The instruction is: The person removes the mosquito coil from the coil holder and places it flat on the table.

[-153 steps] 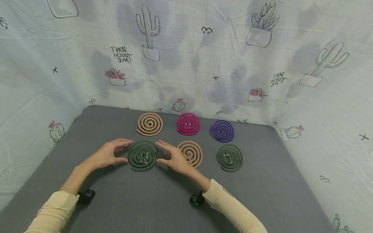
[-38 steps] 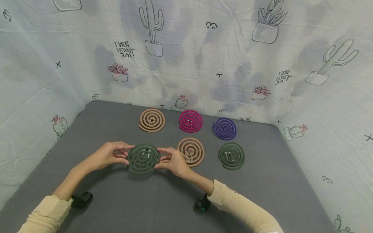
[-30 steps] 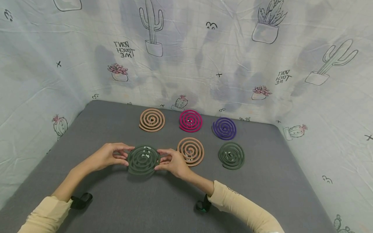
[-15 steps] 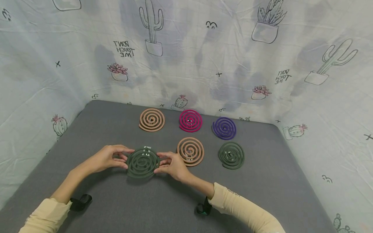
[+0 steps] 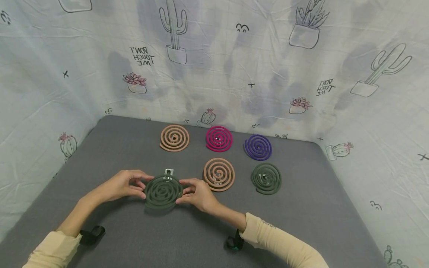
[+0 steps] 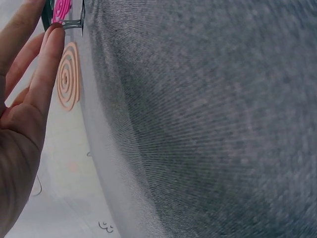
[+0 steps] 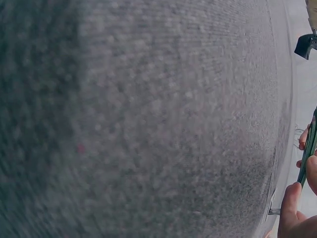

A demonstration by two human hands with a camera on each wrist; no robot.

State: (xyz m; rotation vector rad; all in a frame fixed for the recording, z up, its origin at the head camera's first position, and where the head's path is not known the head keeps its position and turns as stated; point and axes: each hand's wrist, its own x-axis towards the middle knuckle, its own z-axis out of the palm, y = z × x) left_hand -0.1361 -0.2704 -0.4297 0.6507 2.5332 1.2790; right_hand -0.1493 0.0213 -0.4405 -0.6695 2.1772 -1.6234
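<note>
A dark green mosquito coil [image 5: 163, 192] is held flat, slightly above the grey table, between both hands. My left hand [image 5: 124, 185] pinches its left rim, thumb nearer me and fingers farther away. The opposite rim is gripped by my right hand [image 5: 200, 195]; the right wrist view shows the coil [image 7: 308, 151] edge-on between thumb and fingers. Just beyond the coil's far rim, a small metal stand [image 5: 169, 172] shows on the cloth, partly seen through the rings. The left wrist view catches this stand [image 6: 73, 24] near the fingertips.
Right of my right hand lie a tan coil [image 5: 219, 175] and another dark green coil [image 5: 266, 178]. Along the back are a tan coil [image 5: 174, 138], a pink coil [image 5: 219, 139] and a purple coil [image 5: 258, 147]. A printed curtain [image 5: 214, 74] encloses the table [image 5: 187, 238].
Both hands have closed on the green coil's rims, lifted it and drawn it toward me. The metal stand beneath it now shows past its far edge. The other coils stay put.
</note>
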